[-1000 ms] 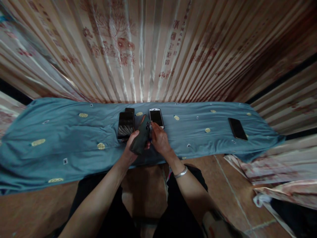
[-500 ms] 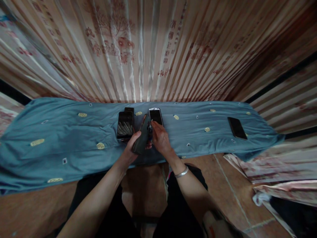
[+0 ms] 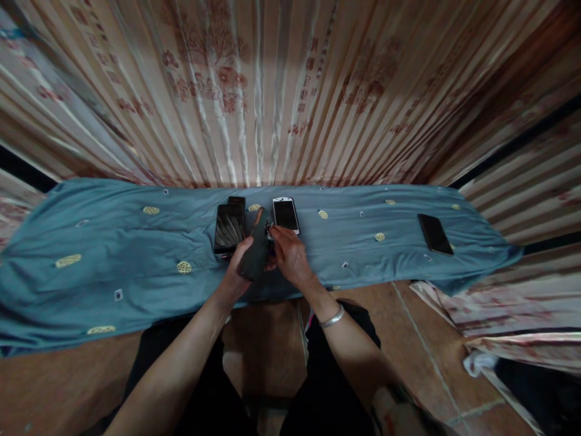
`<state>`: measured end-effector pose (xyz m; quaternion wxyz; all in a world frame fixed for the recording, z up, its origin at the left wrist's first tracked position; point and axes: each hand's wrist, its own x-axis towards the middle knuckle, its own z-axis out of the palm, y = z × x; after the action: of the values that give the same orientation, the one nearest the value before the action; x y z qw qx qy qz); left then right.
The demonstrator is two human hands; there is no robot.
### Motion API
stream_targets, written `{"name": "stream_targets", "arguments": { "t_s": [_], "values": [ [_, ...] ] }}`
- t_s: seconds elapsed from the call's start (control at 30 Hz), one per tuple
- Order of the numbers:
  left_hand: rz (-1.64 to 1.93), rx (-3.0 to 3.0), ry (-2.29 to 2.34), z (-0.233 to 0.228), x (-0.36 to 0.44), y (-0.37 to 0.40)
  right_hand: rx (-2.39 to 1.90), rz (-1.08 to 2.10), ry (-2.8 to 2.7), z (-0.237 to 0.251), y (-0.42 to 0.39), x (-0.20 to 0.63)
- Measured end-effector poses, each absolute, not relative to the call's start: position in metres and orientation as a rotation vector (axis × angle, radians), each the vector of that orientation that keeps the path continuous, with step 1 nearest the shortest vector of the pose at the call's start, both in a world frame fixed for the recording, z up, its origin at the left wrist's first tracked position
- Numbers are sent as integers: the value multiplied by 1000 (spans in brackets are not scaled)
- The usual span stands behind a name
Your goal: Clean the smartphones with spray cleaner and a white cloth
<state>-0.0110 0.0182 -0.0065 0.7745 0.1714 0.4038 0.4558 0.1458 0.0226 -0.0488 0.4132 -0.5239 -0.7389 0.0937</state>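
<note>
My left hand (image 3: 238,263) is wrapped round a dark phone (image 3: 254,249), held tilted on edge above the cloth. My right hand (image 3: 289,253) is closed, with thumb and fingertips pinched at the upper right of that phone, by a small shiny part (image 3: 268,229). I cannot make out whether the pinch holds a separate piece. Just left of my hands lies a large black phone (image 3: 229,227), with a smaller dark phone (image 3: 236,200) at its top edge. Behind my right hand is a white-framed phone (image 3: 285,215) with a black screen.
A blue cloth (image 3: 131,242) with yellow patterns covers the long, narrow surface. Another dark phone (image 3: 434,234) lies far to the right. Pleated printed curtains (image 3: 272,91) hang close behind and at both sides. The tiled floor (image 3: 408,339) shows in front.
The held phone and both hands have shifted slightly left. My right fingertips are lower, and more of the white-framed phone shows.
</note>
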Motion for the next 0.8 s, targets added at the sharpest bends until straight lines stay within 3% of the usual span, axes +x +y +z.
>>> {"name": "stream_targets", "arguments": {
  "t_s": [0.8],
  "values": [
    [975, 422, 818, -8, -12, 15, -1431, 278, -1763, -61, 34, 147]
  ]
}}
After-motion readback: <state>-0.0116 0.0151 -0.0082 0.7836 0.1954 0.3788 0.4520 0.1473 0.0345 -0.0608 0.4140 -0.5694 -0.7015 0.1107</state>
